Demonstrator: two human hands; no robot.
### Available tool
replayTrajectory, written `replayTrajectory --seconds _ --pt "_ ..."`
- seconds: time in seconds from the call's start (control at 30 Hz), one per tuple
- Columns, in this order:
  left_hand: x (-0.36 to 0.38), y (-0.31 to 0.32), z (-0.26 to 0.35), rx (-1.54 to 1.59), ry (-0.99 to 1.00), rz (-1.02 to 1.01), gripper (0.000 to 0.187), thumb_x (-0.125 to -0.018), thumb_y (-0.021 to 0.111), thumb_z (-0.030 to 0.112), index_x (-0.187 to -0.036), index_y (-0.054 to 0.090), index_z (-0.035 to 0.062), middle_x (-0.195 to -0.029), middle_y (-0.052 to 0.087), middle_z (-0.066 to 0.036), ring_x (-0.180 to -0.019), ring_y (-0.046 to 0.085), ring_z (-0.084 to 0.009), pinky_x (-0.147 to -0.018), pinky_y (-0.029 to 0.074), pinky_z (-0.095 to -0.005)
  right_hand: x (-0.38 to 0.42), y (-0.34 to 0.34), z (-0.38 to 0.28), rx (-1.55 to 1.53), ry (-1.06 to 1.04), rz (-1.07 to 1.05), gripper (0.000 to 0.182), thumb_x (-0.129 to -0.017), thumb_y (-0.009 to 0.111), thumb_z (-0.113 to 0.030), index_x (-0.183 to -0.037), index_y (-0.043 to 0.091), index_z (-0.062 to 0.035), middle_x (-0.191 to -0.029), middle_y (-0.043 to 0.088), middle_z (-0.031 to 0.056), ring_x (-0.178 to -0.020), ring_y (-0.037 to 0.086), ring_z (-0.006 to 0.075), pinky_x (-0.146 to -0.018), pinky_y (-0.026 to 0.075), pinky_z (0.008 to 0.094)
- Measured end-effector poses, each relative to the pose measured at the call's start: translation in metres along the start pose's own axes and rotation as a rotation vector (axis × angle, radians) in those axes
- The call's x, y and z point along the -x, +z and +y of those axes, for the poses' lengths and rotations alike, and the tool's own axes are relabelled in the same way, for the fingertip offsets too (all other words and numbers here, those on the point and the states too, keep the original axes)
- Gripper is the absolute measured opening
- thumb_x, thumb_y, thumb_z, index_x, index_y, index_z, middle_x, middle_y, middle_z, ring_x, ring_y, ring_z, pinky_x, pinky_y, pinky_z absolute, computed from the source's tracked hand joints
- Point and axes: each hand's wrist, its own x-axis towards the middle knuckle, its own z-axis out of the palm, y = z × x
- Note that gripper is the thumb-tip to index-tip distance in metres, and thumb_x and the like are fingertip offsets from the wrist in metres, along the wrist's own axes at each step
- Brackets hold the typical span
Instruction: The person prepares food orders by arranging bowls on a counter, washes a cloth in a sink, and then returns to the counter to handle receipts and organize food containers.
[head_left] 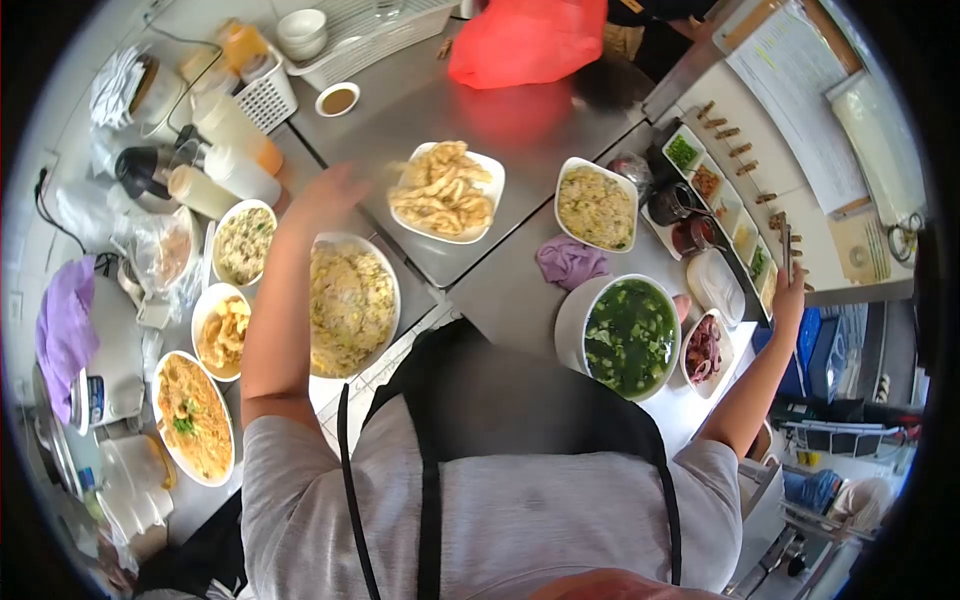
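Note:
My left hand [338, 190], smeared by motion, is stretched over the counter just left of a white square bowl [488, 166] of golden fried strips [440, 192]. Whether it touches anything is not clear. Below my left forearm sits a large bowl of fried rice [352, 305]. At the right, my right hand [788, 292] is closed around a slim, dark utensil that looks like tongs [786, 250], beside the long topping tray [735, 205]. Part of that utensil is hidden by the fingers. Nearby are a bowl of green soup [630, 335] and a dish of sliced dark-red food [705, 352].
Another fried rice bowl [597, 205] and a purple cloth [572, 262] lie right of centre. Several filled dishes line the left, including an oval noodle plate [195, 420]. Sauce bottles [240, 175] crowd the back left. A red plastic bag [528, 40] is at the far side, near another person.

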Motion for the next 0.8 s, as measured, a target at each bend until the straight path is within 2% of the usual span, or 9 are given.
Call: replayTrajectory --seconds 0.07,0.17,0.23,0.27,0.33,0.4,0.53,0.63,0.8 --pt "0.008 -0.009 0.013 0.054 0.024 0.009 0.051 -0.078 0.052 0.031 -0.116 0.04 -0.0005 -0.096 0.055 -0.016 -0.089 0.053 -0.0225 -0.076 0.041 -0.0294 0.01 -0.008 -0.079 -0.243 -0.011 -0.159 0.042 -0.082 0.048 -0.024 -0.117 0.04 -0.0017 -0.094 0.055 0.0139 -0.079 0.053 0.016 -0.072 0.041 0.0268" --pt "0.013 -0.023 0.03 0.11 0.005 0.017 0.052 -0.077 0.052 0.032 -0.116 0.041 -0.0001 -0.099 0.054 -0.017 -0.091 0.053 -0.0244 -0.078 0.041 -0.0306 0.027 0.017 -0.178 -0.394 -0.286 -0.408 0.038 -0.081 0.05 -0.024 -0.112 0.046 -0.0022 -0.088 0.057 0.01 -0.077 0.052 0.014 -0.071 0.04 0.026" --pt "0.013 -0.022 0.033 0.121 -0.022 -0.011 0.052 -0.077 0.051 0.033 -0.115 0.041 0.0002 -0.102 0.053 -0.018 -0.093 0.052 -0.0263 -0.079 0.04 -0.0318 0.055 0.03 -0.257 -0.455 -0.239 -0.656 0.033 -0.079 0.052 -0.022 -0.107 0.051 -0.0041 -0.086 0.058 0.0088 -0.077 0.053 0.0155 -0.071 0.041 0.0264" --pt "0.014 -0.018 0.033 0.087 -0.022 -0.002 0.051 -0.076 0.051 0.033 -0.115 0.042 0.0003 -0.102 0.053 -0.018 -0.093 0.052 -0.0269 -0.079 0.04 -0.0323 0.051 0.069 -0.262 -0.481 -0.556 -0.591 0.033 -0.078 0.052 -0.023 -0.106 0.051 -0.0054 -0.087 0.058 0.0109 -0.08 0.055 0.0198 -0.072 0.041 0.0285" --pt "0.015 -0.006 0.036 0.018 -0.024 0.012 0.05 -0.076 0.051 0.033 -0.114 0.042 0.0006 -0.102 0.053 -0.018 -0.093 0.052 -0.0282 -0.08 0.04 -0.0331 0.057 0.098 -0.309 -0.376 -0.702 -0.647 0.032 -0.076 0.052 -0.024 -0.103 0.052 -0.0061 -0.091 0.057 0.0142 -0.085 0.055 0.0264 -0.073 0.041 0.0324" --pt "0.032 0.006 0.055 0.014 -0.015 0.021 0.041 -0.078 0.046 0.032 -0.103 0.05 -0.0004 -0.101 0.053 -0.018 -0.095 0.051 -0.0292 -0.079 0.04 -0.0355 0.063 0.125 -0.344 -0.274 -0.742 -0.613 0.032 -0.074 0.051 -0.025 -0.1 0.054 -0.0062 -0.094 0.056 0.0169 -0.089 0.052 0.0305 -0.075 0.041 0.0355" --pt "0.063 0.055 0.076 0.42 0.065 -0.343 0.05 -0.078 0.05 0.031 -0.116 0.039 0.0015 -0.099 0.052 -0.015 -0.089 0.052 -0.0232 -0.073 0.042 -0.0321 0.073 0.156 -0.393 -0.097 -0.738 -0.626 0.03 -0.075 0.048 -0.026 -0.099 0.055 -0.0092 -0.092 0.057 0.0143 -0.09 0.052 0.029 -0.078 0.04 0.0374" --pt "0.074 0.098 0.077 0.967 -0.19 -0.465 0.055 -0.078 0.051 0.029 -0.122 0.031 0.0026 -0.104 0.048 -0.01 -0.088 0.048 -0.0179 -0.067 0.042 -0.0296 0.077 0.16 -0.406 0.001 -0.734 -0.608 0.028 -0.075 0.047 -0.026 -0.097 0.056 -0.011 -0.091 0.057 0.0128 -0.089 0.053 0.0277 -0.077 0.041 0.0371" --pt "0.066 0.122 0.077 1.276 -0.343 -0.365 0.059 -0.078 0.052 0.025 -0.125 0.025 0.0037 -0.105 0.044 -0.005 -0.089 0.043 -0.0149 -0.066 0.04 -0.0281 0.079 0.127 -0.401 -0.02 -0.682 -0.544 0.025 -0.075 0.048 -0.026 -0.094 0.057 -0.0133 -0.09 0.058 0.0114 -0.086 0.054 0.0262 -0.075 0.042 0.0365"
